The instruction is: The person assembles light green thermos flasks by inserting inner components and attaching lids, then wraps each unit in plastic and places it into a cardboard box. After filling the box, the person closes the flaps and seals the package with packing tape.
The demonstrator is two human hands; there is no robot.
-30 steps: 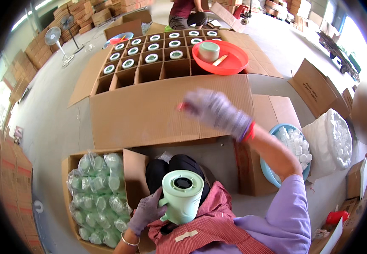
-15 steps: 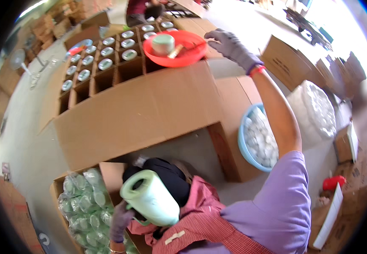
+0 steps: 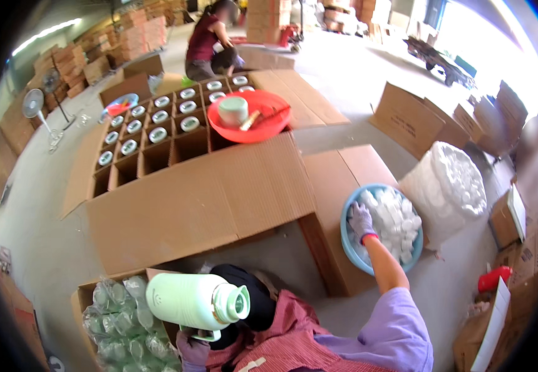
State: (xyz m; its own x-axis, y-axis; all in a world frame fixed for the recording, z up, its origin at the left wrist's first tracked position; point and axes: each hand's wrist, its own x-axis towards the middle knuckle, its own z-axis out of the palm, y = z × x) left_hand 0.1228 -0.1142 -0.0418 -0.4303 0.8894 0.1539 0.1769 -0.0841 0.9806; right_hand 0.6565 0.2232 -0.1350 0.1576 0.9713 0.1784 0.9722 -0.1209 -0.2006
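In my gloved left hand [image 3: 193, 348] is the handle of a mint-green thermos jug [image 3: 185, 301], and the fingers are closed round it. The jug lies on its side over my lap, its uncapped mouth toward the right. My gloved right hand [image 3: 361, 221] reaches into a light-blue basin [image 3: 346, 239], fingers apart among small white pieces [image 3: 399, 226]; whether the fingertips touch a piece is hard to see. At the lower left, a carton [image 3: 82, 291] holds several plastic-wrapped pale-green items [image 3: 120, 322].
Ahead stands a large divided carton [image 3: 201, 201] with several jugs [image 3: 157, 134] upright in its cells. A red basin [image 3: 250, 133] with a pale-green cup-like part and tools rests on it. Right of the blue basin is a white plastic sack [image 3: 445, 192]. A person [image 3: 207, 43] crouches beyond.
My right hand has come down from beside the red basin into the blue basin. The jug has turned in my left hand, its mouth now showing at the right. My view has tilted up.
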